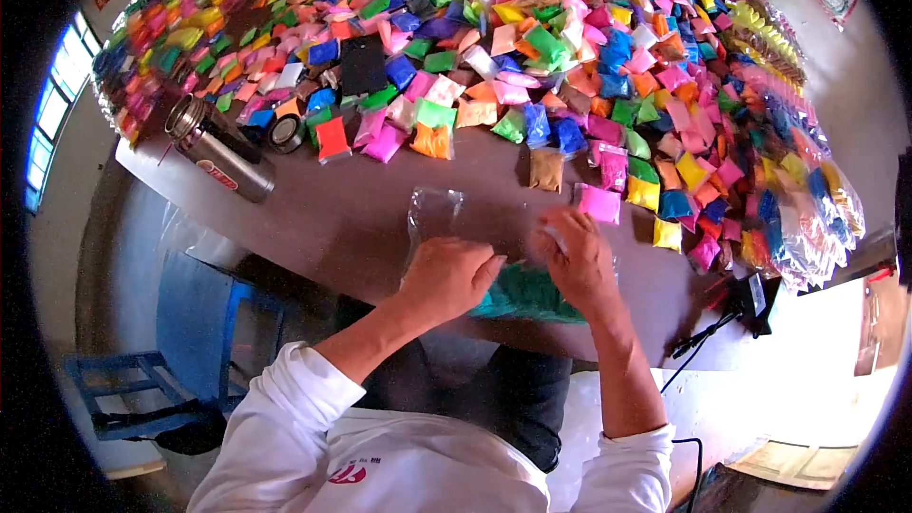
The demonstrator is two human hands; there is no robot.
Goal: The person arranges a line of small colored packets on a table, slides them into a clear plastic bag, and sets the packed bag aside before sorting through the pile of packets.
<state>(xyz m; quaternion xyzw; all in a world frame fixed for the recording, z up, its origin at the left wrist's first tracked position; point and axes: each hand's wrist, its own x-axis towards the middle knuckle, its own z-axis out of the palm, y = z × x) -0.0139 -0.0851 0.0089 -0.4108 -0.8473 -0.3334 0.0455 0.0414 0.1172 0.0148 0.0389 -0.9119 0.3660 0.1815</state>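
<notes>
A clear plastic bag [434, 209] lies at the table's near edge, its loose film showing beyond my left hand [446, 275]. That hand is closed, fingers curled down on the film and the thumb pointing right. Green contents [527, 294] show through clear plastic between and below my hands; whether this is the same bag I cannot tell. Above the right side of the green contents is my right hand [578, 261], its fingers bent together and blurred. What they pinch, if anything, is hidden.
A large heap of small colourful packets [456, 62] covers the far side of the brown table [323, 228]. At left stand a steel flask [223, 157] and its lid [287, 133]. Black cables [708, 332] lie at right. A blue chair [195, 323] is at lower left.
</notes>
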